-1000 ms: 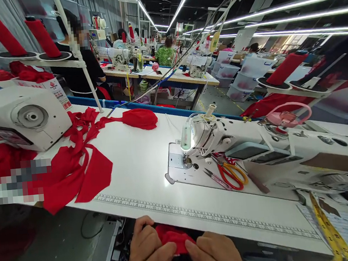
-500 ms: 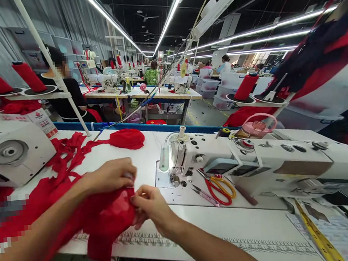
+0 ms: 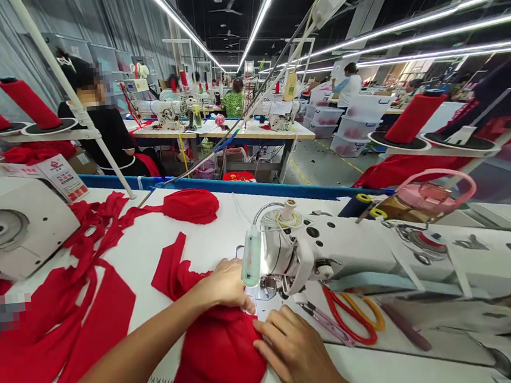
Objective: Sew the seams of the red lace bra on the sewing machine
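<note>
A red fabric piece (image 3: 224,349) lies on the white sewing table, its edge close to the needle area of the white sewing machine (image 3: 292,254). My left hand (image 3: 230,286) presses on the fabric just left of the needle area, fingers bent over it. Near the front of the machine head, my right hand (image 3: 291,346) has its fingertips together on the fabric's right edge. Part of the fabric is hidden under my left forearm.
Red-handled scissors (image 3: 351,320), yellow-handled scissors (image 3: 373,312) and tweezers lie under the machine arm. More red fabric (image 3: 101,324) and another machine (image 3: 17,227) are at left. A person in black (image 3: 102,133) sits beyond the table.
Both hands have moved right with the red fabric, from the open table to the machine's needle area. The fabric, held up before, now rests on the table. The view has shifted closer to the machine.
</note>
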Demonstrator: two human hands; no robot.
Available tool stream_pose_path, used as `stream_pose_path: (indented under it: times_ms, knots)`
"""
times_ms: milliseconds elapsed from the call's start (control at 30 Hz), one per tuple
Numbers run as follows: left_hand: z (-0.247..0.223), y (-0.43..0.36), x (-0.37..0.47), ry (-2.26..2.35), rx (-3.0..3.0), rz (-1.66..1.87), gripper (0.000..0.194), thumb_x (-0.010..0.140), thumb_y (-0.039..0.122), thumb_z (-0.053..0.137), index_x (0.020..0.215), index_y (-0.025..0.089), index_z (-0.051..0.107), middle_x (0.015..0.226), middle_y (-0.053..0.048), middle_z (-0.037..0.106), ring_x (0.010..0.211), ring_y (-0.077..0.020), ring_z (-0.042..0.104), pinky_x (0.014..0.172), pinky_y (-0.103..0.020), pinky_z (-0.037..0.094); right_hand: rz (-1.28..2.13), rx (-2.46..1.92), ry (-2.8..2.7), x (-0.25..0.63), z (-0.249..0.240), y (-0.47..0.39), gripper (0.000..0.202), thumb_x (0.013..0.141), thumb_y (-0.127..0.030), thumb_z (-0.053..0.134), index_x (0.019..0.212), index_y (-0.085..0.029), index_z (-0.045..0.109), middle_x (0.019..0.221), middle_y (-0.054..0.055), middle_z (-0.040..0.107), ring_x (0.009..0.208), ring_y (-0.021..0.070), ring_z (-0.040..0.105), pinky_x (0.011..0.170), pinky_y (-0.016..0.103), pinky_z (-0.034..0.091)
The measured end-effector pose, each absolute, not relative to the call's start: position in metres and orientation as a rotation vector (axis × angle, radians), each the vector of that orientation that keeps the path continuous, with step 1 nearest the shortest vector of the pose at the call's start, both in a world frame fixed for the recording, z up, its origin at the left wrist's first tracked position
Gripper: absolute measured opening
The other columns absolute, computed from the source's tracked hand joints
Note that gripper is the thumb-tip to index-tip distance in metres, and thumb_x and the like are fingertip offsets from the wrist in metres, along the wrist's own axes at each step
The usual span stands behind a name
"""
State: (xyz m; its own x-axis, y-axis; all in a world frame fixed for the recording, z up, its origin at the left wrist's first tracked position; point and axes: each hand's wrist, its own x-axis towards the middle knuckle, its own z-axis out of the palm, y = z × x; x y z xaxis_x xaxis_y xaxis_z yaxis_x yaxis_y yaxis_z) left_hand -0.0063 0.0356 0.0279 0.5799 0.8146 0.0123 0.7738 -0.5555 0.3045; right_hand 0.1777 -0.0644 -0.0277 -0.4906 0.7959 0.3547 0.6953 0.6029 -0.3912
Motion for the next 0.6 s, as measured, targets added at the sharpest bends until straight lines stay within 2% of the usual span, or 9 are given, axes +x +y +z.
stream_pose_path:
  times_ms: [67,100,133,167,200,267,367,500,600]
  knots:
    - [0.024,0.021,-0.009,1.420,2.545,0.315,0.035,0.072,0.034,0.084,0.095,0.018,0.064,0.101,-0.007,0.065,0.090,-0.0251,0.060,0.077,-0.036,0.050,0.081,-1.079,-2.329,0.180,-0.037,-0.061,0.015,0.098,-0.024,0.051,0.101,-0.023,0.065,0.078,0.001,0.060,0.072,0.0202,0.048,0.067,0.033,0.029]
    - [0.019,0.012,-0.011,1.434,2.570,0.380,0.025,0.082,0.031,0.076,0.099,0.018,0.063,0.104,-0.008,0.065,0.095,-0.0259,0.059,0.084,-0.039,0.049,0.019,-1.047,-2.316,0.180,-0.041,-0.060,0.017,0.099,-0.025,0.049,0.102,-0.022,0.065,0.076,0.001,0.059,0.071,0.0201,0.047,0.066,0.034,0.028]
    - [0.012,0.001,-0.014,1.413,2.608,0.443,0.013,0.091,0.027,0.065,0.100,0.018,0.063,0.103,-0.008,0.065,0.098,-0.0253,0.058,0.090,-0.042,0.047,-0.023,-1.024,-2.302,0.180,-0.044,-0.058,0.019,0.100,-0.025,0.046,0.102,-0.021,0.065,0.075,0.002,0.059,0.070,0.0201,0.046,0.066,0.034,0.027]
    - [0.003,-0.009,-0.017,1.332,2.688,0.549,0.011,0.097,0.020,0.053,0.099,0.019,0.064,0.098,-0.006,0.066,0.096,-0.0232,0.059,0.096,-0.045,0.044,-0.049,-1.007,-2.293,0.180,-0.046,-0.057,0.022,0.101,-0.026,0.044,0.102,-0.020,0.065,0.074,0.002,0.058,0.069,0.0201,0.046,0.066,0.035,0.027]
    - [-0.006,-0.018,-0.020,1.221,2.773,0.672,0.021,0.100,0.015,0.044,0.101,0.019,0.064,0.094,-0.004,0.068,0.095,-0.0210,0.060,0.104,-0.048,0.038,-0.062,-0.994,-2.290,0.180,-0.046,-0.056,0.024,0.102,-0.026,0.043,0.102,-0.019,0.066,0.073,0.002,0.058,0.069,0.0201,0.046,0.066,0.035,0.027]
    - [-0.025,-0.033,-0.027,1.057,2.914,0.825,0.026,0.102,0.014,0.040,0.110,0.019,0.064,0.107,-0.003,0.071,0.111,-0.0202,0.059,0.120,-0.055,0.015,-0.064,-0.981,-2.299,0.179,-0.045,-0.054,0.025,0.102,-0.024,0.041,0.102,-0.018,0.066,0.073,0.002,0.058,0.068,0.0200,0.047,0.065,0.035,0.027]
    - [-0.041,-0.040,-0.036,1.029,3.012,0.848,0.024,0.102,0.020,0.046,0.119,0.020,0.063,0.123,-0.002,0.069,0.125,-0.0217,0.053,0.120,-0.061,-0.011,-0.023,-0.978,-2.344,0.183,-0.038,-0.054,0.027,0.102,-0.022,0.039,0.108,-0.019,0.065,0.074,0.002,0.059,0.070,0.0197,0.050,0.066,0.034,0.030]
    - [-0.039,-0.037,-0.038,1.061,3.021,0.819,0.023,0.100,0.018,0.050,0.117,0.021,0.065,0.122,-0.002,0.069,0.123,-0.0228,0.055,0.117,-0.066,-0.016,-0.045,-1.028,-2.387,0.196,-0.032,-0.050,0.024,0.100,-0.016,0.041,0.101,-0.020,0.065,0.070,0.000,0.059,0.064,0.0169,0.054,0.064,0.031,0.036]
    - [-0.036,-0.037,-0.038,1.052,2.995,0.846,0.023,0.098,0.015,0.050,0.115,0.020,0.065,0.121,-0.003,0.070,0.121,-0.0234,0.056,0.116,-0.068,-0.017,-0.306,-1.121,-2.480,0.199,-0.033,-0.038,0.034,0.091,-0.005,0.048,0.119,-0.019,0.061,0.077,0.002,0.064,0.063,0.0167,0.059,0.061,0.030,0.039]
